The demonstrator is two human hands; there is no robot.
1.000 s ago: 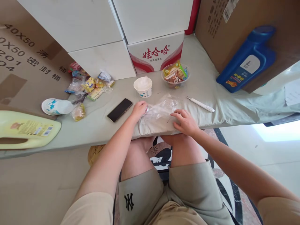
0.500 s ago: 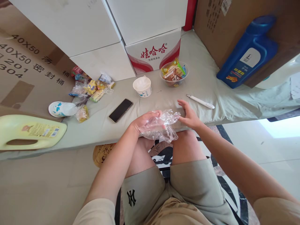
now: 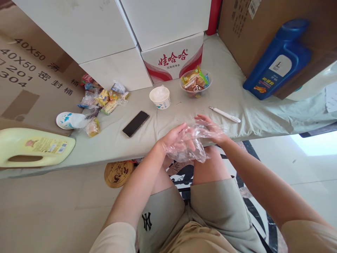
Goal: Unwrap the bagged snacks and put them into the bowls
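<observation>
Crinkled clear plastic bag (image 3: 198,154) hangs between my two hands above my knees, at the bench's front edge. My left hand (image 3: 177,138) grips it from the left, its thumb and fingers showing through the thin film. On the other side, my right hand (image 3: 209,128) is open, fingers stretched toward the left, and a stretch of the film lies across its palm and wrist. A white paper cup (image 3: 163,102) stands behind my left hand, with translucent plastic inside. The white pen-shaped tool (image 3: 225,114) lies just beyond my right hand.
On the cloth-covered bench (image 3: 113,144) lie a black phone (image 3: 136,123), several wrapped snacks (image 3: 104,98) and a tipped paper cup (image 3: 67,120). A clear bowl (image 3: 196,92) holds more snacks. Cartons (image 3: 172,58), a yellow jug (image 3: 34,147) and a blue bottle (image 3: 279,63) stand around.
My left hand has shifted to the right, its fingers now spreading more under the plastic. The film has stretched rightward over my right hand, which was beside it before.
</observation>
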